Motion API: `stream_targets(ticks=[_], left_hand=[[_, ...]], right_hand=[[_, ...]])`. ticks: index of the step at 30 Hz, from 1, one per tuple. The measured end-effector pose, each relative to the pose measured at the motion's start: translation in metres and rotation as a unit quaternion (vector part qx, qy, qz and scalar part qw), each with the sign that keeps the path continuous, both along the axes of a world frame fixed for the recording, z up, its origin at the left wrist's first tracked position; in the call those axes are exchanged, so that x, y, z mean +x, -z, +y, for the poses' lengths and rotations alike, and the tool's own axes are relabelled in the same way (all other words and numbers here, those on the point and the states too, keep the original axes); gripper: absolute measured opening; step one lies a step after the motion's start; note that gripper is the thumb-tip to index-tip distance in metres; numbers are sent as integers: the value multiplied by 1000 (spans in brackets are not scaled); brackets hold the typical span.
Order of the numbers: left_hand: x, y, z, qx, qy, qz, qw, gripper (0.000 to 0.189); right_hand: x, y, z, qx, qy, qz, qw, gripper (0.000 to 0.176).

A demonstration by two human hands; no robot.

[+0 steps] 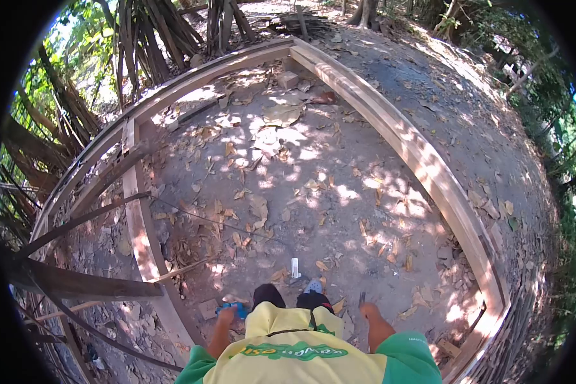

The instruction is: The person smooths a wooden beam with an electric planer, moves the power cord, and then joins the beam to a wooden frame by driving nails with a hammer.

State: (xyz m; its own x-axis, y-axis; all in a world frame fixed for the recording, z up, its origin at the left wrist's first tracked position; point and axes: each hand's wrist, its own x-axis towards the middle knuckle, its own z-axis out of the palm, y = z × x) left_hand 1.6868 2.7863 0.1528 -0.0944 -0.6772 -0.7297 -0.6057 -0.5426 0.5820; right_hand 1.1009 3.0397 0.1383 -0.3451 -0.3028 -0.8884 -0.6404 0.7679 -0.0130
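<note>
My left hand (226,312) is at the lower left of the view, closed round a blue object (239,310) beside my dark trouser leg. At the lower right, my right hand (367,310) is closed on a thin dark object (362,297) that sticks up past the fingers; what it is cannot be made out. Both arms hang down beside the yellow and green shirt (288,349). A small white item (295,267) lies on the ground in front of my feet, near a grey shoe (313,287).
Long wooden beams (403,137) form a frame round me on the leaf-strewn ground (301,211). A cross beam (141,224) runs down the left side, with dark poles (83,281) leaning over it. Stacked sticks and trees (153,45) stand behind.
</note>
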Motion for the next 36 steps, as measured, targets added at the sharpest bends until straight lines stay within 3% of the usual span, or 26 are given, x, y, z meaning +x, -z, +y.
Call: stream_targets(ticks=[1,2,4,6,9,12,14,15,16,17,18,20,23,24,26,27,28,32,33,35,36], left_hand=[[-37,-5,-28,-55,-16,64,996,38],[-95,-69,-56,27,-170,149,974,34],[-161,-104,-112,-17,-190,173,966,34],[-193,-90,-149,1,-186,129,974,34],[-220,-32,-222,77,-157,54,983,35],[-237,30,-305,197,-176,16,964,37],[-260,43,-391,177,-151,-27,972,35],[-275,47,-438,155,-120,-37,980,33],[-289,50,-483,119,-75,-45,989,31],[-306,52,-529,77,-33,-47,995,29],[-330,42,-578,39,-34,-24,998,28],[-389,6,-683,-35,-83,72,993,25],[-472,-47,-833,-35,-88,296,951,25],[-496,-52,-872,-117,-63,283,950,27],[-534,-128,-943,-149,80,115,979,30],[-555,-131,-970,-175,6,193,966,33],[-564,-114,-1002,-164,-20,210,964,33],[-587,-38,-1077,-67,-106,102,987,35],[-582,-8,-1085,-40,-83,51,994,35],[-564,45,-1090,-60,159,-113,979,34],[-561,52,-1098,-49,210,-147,966,34]], right_hand=[[-37,-15,-61,-78,52,39,995,31],[-71,-31,-126,-133,106,57,984,37],[-112,-108,-256,-227,273,57,933,31],[-143,-153,-353,-396,297,-16,869,33],[-161,-187,-474,-644,193,163,722,37],[-181,-202,-567,-676,245,171,674,36],[-210,-172,-622,-649,319,59,688,35],[-213,-180,-652,-640,330,56,691,31],[-222,-169,-674,-583,312,135,738,28],[-246,-114,-676,-566,240,183,767,37],[-262,-69,-680,-546,169,223,790,50],[-239,-123,-707,-429,195,251,846,33],[-242,-90,-723,-264,172,205,927,37],[-242,-61,-716,-221,144,216,940,37],[-255,-36,-711,-153,275,15,949,32],[-263,-38,-725,-103,316,-42,942,30],[-273,-32,-742,-76,330,-69,938,29],[-339,-5,-858,-58,329,-102,937,25],[-365,1,-896,-69,333,-106,934,24],[-424,-1,-992,-100,351,-112,924,22],[-453,-4,-1056,-120,368,-112,915,21]])
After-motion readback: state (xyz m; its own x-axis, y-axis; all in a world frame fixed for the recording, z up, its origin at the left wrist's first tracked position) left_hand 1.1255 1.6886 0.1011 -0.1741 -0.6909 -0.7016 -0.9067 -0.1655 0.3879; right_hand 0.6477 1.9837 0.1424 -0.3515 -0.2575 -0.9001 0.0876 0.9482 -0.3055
